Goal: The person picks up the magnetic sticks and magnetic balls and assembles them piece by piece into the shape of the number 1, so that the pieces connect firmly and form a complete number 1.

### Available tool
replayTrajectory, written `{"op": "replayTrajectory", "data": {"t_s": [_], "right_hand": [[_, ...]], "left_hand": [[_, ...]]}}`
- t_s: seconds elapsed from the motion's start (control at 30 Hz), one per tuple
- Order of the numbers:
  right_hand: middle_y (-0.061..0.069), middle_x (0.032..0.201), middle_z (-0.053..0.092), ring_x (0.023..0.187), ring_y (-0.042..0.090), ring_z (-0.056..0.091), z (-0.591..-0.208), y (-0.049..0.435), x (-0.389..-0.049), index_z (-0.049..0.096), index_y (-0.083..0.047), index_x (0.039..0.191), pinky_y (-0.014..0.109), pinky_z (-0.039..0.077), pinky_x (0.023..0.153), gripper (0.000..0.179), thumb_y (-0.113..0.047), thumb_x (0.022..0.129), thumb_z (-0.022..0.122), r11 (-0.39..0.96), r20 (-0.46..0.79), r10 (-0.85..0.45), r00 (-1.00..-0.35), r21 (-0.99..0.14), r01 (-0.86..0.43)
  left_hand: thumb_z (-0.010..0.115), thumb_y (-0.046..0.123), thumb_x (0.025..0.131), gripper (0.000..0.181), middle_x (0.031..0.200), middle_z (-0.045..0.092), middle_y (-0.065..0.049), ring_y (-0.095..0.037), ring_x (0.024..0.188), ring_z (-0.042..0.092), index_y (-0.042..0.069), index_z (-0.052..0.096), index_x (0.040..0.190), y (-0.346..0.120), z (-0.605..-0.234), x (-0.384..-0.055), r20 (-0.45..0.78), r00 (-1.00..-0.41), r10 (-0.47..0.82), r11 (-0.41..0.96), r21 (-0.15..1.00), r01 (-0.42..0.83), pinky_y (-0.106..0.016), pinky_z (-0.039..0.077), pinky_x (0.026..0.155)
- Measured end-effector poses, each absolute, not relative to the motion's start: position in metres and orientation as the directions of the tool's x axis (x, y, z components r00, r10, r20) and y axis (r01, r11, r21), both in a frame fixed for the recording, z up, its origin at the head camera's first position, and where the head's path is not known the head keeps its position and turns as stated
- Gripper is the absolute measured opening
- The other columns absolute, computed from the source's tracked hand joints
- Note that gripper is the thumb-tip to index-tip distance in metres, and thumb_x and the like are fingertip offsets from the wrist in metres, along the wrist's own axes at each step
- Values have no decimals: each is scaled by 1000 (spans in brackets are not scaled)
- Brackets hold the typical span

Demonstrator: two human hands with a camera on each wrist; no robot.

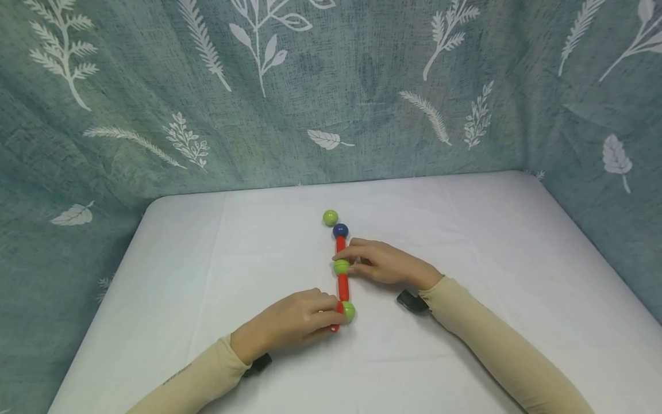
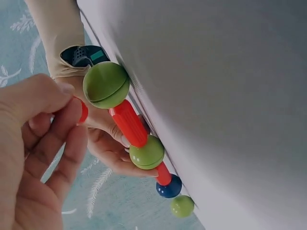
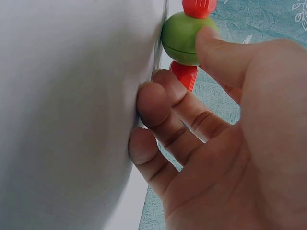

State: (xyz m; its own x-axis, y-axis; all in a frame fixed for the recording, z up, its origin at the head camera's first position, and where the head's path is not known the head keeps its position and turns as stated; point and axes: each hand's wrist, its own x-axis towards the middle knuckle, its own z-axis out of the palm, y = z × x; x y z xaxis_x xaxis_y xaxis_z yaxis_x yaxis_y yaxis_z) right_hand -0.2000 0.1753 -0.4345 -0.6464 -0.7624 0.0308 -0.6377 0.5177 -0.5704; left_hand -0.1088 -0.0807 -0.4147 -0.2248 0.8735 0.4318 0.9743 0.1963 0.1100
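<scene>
A chain of red rods and balls lies on the white table. From the near end it runs: a green ball (image 2: 106,85), a red rod (image 1: 343,287), a middle green ball (image 1: 341,267), another red rod (image 1: 340,244) and a blue ball (image 1: 340,230). My left hand (image 1: 302,319) pinches a separate red rod (image 1: 334,328) between thumb and fingers, beside the near green ball; most of that rod is hidden. My right hand (image 1: 385,261) holds the middle green ball, thumb (image 3: 211,48) against its side and index finger across the chain.
A loose green ball (image 1: 330,217) sits just beyond the blue ball; whether they touch I cannot tell. Each wrist wears a dark device (image 1: 412,301). Behind the white table (image 1: 233,241) hangs a teal leaf-patterned cloth (image 1: 331,92).
</scene>
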Motion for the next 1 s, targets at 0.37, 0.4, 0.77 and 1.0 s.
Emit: {"op": "replayTrajectory", "data": {"t_s": [0.37, 0.4, 0.77, 1.0], "right_hand": [[-7, 100, 55, 82, 8, 48, -435, 175, -201, 60, -23, 133, 26, 43, 75, 36, -22, 97, 62, 504, 35, -771, -635, -575, -644], [-8, 100, 55, 82, 8, 48, -435, 175, -201, 60, -23, 133, 26, 43, 74, 36, -22, 97, 62, 504, 36, -771, -636, -577, -643], [-10, 97, 54, 81, 8, 49, -432, 175, -199, 61, -22, 132, 25, 44, 72, 35, -23, 97, 62, 499, 50, -767, -640, -579, -644], [-9, 97, 55, 81, 7, 48, -431, 174, -198, 62, -21, 131, 26, 44, 72, 35, -22, 96, 63, 491, 62, -768, -637, -582, -648]], "left_hand": [[74, 16, 88, 10, 85, 57, 7, -4, 76, 53, 16, 72, 98, -72, -413, -100, 445, -68, 893, 103, -54, 993, -13, 45, 73], [73, 16, 89, 9, 85, 56, 7, -4, 76, 52, 16, 72, 97, -71, -414, -99, 446, -55, 893, 98, -73, 993, -13, 44, 73], [68, 19, 93, 5, 84, 53, 8, -4, 75, 49, 16, 69, 97, -66, -417, -92, 401, -62, 914, 127, -137, 982, -15, 41, 71], [62, 16, 96, 5, 84, 52, 7, -7, 75, 48, 16, 66, 95, -65, -418, -90, 353, -25, 935, 141, -307, 941, -18, 41, 69]]}}
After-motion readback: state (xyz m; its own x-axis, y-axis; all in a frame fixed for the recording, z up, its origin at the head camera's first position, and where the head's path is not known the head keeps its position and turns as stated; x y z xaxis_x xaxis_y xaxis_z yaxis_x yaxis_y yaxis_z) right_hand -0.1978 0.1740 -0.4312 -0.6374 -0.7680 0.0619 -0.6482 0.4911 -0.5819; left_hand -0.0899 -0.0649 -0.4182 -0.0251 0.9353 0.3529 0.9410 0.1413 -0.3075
